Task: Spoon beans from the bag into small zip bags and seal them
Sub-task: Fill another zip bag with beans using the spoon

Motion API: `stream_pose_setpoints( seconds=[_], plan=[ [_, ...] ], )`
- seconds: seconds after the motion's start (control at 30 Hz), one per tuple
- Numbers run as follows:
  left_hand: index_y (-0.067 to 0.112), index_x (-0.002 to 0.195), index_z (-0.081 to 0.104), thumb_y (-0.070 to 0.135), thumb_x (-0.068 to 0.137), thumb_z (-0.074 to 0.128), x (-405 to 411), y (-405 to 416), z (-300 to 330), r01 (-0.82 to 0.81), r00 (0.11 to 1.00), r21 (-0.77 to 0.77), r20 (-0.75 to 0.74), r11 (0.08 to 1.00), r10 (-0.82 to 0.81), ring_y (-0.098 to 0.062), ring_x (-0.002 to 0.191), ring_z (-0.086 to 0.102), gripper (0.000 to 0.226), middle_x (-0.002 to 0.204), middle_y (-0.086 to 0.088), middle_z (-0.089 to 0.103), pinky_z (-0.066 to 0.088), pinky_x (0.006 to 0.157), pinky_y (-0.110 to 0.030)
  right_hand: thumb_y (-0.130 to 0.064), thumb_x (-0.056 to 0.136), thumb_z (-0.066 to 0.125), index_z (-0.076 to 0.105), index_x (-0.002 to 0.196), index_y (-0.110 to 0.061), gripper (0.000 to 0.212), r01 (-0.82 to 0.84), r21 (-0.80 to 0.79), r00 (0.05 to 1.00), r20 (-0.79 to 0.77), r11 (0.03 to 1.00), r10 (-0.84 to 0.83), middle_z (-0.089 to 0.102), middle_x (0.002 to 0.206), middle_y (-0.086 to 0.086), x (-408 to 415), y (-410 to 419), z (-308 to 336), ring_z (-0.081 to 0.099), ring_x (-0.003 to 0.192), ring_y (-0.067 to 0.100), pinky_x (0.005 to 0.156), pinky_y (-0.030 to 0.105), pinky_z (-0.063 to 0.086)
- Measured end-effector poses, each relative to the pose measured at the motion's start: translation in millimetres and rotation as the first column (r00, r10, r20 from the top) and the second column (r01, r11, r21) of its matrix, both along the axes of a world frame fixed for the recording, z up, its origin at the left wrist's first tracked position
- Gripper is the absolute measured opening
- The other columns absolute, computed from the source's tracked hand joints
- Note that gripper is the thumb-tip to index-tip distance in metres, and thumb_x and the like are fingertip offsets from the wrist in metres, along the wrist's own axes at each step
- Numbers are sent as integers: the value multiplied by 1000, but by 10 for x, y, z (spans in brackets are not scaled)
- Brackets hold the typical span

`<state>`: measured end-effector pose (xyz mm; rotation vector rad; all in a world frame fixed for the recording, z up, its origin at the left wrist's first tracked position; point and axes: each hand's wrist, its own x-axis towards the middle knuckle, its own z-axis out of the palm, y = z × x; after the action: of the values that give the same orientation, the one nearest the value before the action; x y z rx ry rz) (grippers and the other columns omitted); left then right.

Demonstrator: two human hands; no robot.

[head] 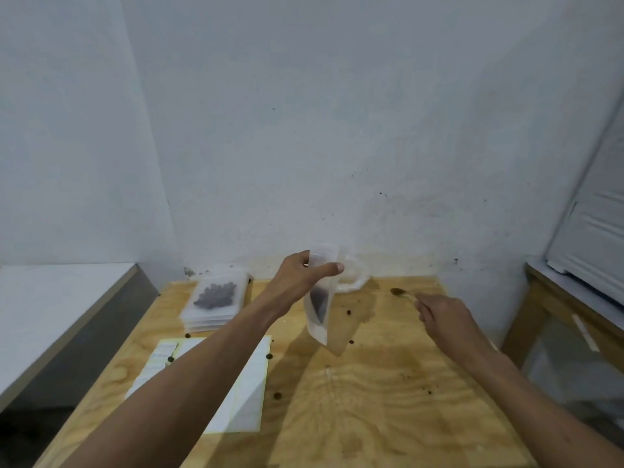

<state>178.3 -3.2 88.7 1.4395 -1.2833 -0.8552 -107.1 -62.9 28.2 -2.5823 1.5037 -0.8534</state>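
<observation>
My left hand [305, 275] pinches the top of a small frosted zip bag [320, 298] and holds it upright above the wooden table [388, 383]. Dark beans show through its lower half. My right hand [445, 319] grips the handle of a spoon [400, 292] to the right of the bag, its bowl carrying brown beans. The clear bean bag [353, 276] lies at the table's back edge, partly hidden behind the zip bag.
A stack of filled zip bags [216, 298] lies at the back left. White label sheets [243, 393] lie under my left forearm. Loose beans [348, 312] are scattered on the table. A white counter [50, 298] stands left, another table [574, 298] right.
</observation>
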Motion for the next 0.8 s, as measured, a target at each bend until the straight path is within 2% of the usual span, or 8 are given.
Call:
stream_pose_setpoints(
  seconds=[0.07, 0.17, 0.27, 0.4, 0.53, 0.67, 0.73, 0.8],
  plan=[
    [22, 72, 62, 37, 84, 81, -38, -3, 6, 16, 1000, 18, 7, 1000, -16, 7, 57, 56, 27, 55, 26, 58, 39, 59, -14, -18, 105, 49, 67, 125, -10, 27, 11, 2, 994, -110, 1000, -10, 63, 79, 4, -27, 9, -160, 62, 68, 26, 59, 39, 49],
    [25, 70, 58, 33, 85, 80, -82, 6, 12, 42, 999, 7, 7, 999, -43, 11, 50, 54, 28, 49, 28, 55, 38, 55, -13, -26, 107, 45, 52, 141, -14, 37, -25, 46, 966, -254, 999, 35, 64, 97, 5, -43, 85, -274, 64, 80, 23, 65, 35, 52],
    [23, 81, 69, 37, 83, 81, -103, -11, -15, 43, 999, 6, 16, 999, -43, 1, 71, 65, 19, 68, 22, 67, 44, 64, -18, -29, 106, 45, 46, 146, -12, 43, -48, 31, 946, -319, 998, 56, 62, 113, 5, -80, 141, -371, 64, 93, 22, 69, 33, 56],
    [24, 91, 73, 40, 81, 83, -147, -11, -25, 42, 999, 13, 16, 999, -42, -9, 85, 70, 21, 85, 15, 75, 48, 73, -24, -26, 97, 63, 63, 132, -6, 40, -86, -98, 918, -394, 991, 41, 67, 101, 6, -133, 155, -453, 65, 85, 22, 61, 29, 52],
    [25, 81, 68, 36, 84, 81, -198, 18, 15, 53, 998, 27, 29, 998, -54, 5, 65, 63, 17, 63, 25, 67, 45, 61, -15, -33, 99, 49, 62, 131, -12, 40, -103, -9, 929, -357, 995, 93, 61, 113, 3, -148, 179, -416, 60, 95, 19, 72, 27, 51],
    [25, 98, 74, 42, 80, 82, -228, 27, 47, 48, 999, 9, 11, 999, -48, -10, 91, 70, 27, 95, 11, 76, 51, 79, -27, -46, 98, 39, 64, 120, -20, 43, -58, 127, 938, -332, 990, 97, 52, 125, -3, -148, 245, -267, 59, 96, 13, 78, 27, 52],
    [26, 103, 73, 45, 79, 82, -228, 28, 53, 36, 999, 3, 3, 999, -36, -10, 95, 70, 31, 101, 10, 75, 52, 82, -29, -52, 98, 45, 61, 129, -22, 46, -48, 157, 976, -202, 986, 80, 50, 135, -5, -59, 312, -154, 59, 107, 12, 85, 27, 50],
    [27, 107, 72, 49, 77, 83, -260, 23, 78, 20, 1000, -10, -22, 1000, -20, -10, 98, 69, 38, 105, 9, 74, 52, 81, -27, -60, 92, 52, 56, 139, -26, 58, -104, 196, 994, 44, 975, 98, 51, 138, -11, 123, 404, 16, 56, 116, 5, 93, 27, 49]
  ],
)
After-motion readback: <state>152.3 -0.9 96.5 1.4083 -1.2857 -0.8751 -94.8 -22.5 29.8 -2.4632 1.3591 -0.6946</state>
